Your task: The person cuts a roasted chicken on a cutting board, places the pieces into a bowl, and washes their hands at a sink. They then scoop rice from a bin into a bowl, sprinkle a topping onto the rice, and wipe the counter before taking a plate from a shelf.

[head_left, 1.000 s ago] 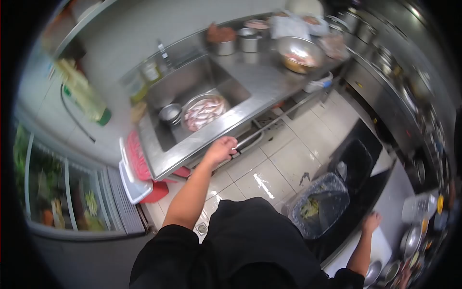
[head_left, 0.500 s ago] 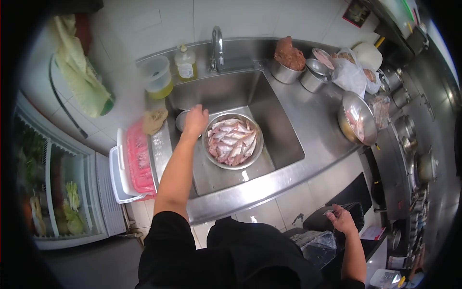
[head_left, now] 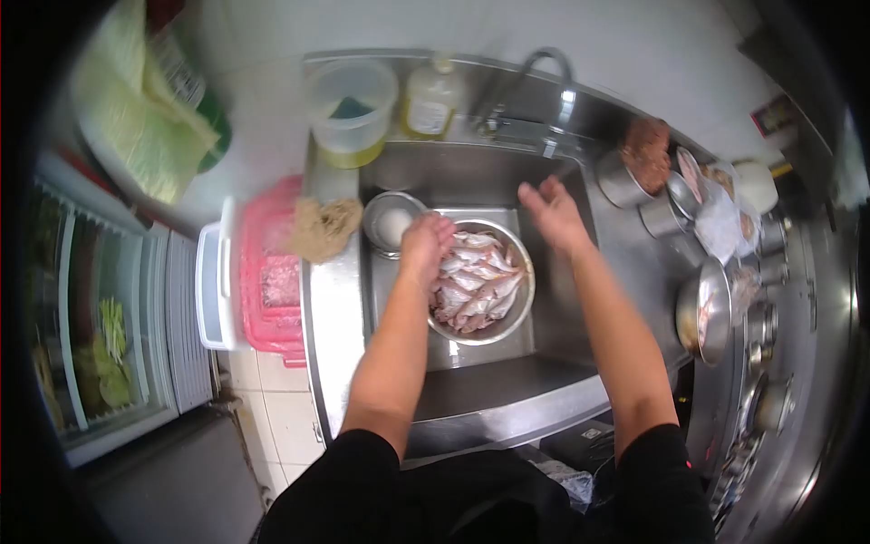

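A round metal bowl (head_left: 527,292) full of small whole fish (head_left: 480,283) sits in the steel sink (head_left: 444,385). My left hand (head_left: 428,245) is over the bowl's left edge, its fingers curled together; anything inside them is hidden. Just left of it, a smaller metal bowl (head_left: 370,238) holds something white (head_left: 392,227). My right hand (head_left: 551,213) hovers above the sink, right of the fish bowl and below the faucet, with its fingers apart and nothing in them. It is slightly blurred.
A faucet (head_left: 564,91), a soap bottle (head_left: 430,102) and a plastic tub (head_left: 353,113) stand behind the sink. A tan cloth (head_left: 326,227) lies on its left edge, beside a red-lidded cooler (head_left: 272,272). Metal containers (head_left: 625,177) and another bowl (head_left: 705,308) occupy the right counter.
My left hand has moved from the small bowl to the fish bowl's left edge. My right hand has come up from low at the right to above the sink. The camera view has shifted.
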Demonstrator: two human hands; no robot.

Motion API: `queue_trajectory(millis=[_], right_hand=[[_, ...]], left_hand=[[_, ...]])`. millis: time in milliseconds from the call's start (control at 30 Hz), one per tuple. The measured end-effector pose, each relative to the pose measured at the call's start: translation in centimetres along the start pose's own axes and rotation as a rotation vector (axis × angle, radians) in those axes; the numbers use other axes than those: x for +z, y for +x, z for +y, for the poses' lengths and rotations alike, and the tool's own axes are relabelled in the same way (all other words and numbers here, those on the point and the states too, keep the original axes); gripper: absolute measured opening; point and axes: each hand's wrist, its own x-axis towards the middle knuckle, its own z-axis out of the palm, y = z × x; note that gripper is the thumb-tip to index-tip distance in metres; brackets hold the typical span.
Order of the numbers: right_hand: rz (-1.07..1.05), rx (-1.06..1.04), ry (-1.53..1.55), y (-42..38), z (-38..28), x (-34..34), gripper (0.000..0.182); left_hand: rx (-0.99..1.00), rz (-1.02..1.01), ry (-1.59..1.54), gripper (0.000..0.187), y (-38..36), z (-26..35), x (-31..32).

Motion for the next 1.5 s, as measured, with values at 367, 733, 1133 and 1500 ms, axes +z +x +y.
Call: queue_trajectory(millis=[367, 733, 1133, 1500], right_hand=[[-0.302, 0.016, 0.400, 8.2, -4.2, 7.3, 0.074], [-0.063, -0.106, 0.914, -0.3, -11.5, 6.3, 0.048], [-0.434, 0.247, 0.875, 3.8, -5.0, 13.6, 0.054], [-0.284, 0.354, 1.182, 0.2, -8.5, 12.3, 0.053]], left_hand=[[-0.060, -0.011, -0.275, 0.040, -1.1, -2.2, 0.7], [-0.030, -0.245, -0.447, 0.020, -3.2, 0.4, 9.3], [0.195, 0.001, 0.044, 0.075, -3.5, 8.2, 7.6], [0.403, -0.074, 0.212, 0.060, -2.6, 8.5, 8.6]])
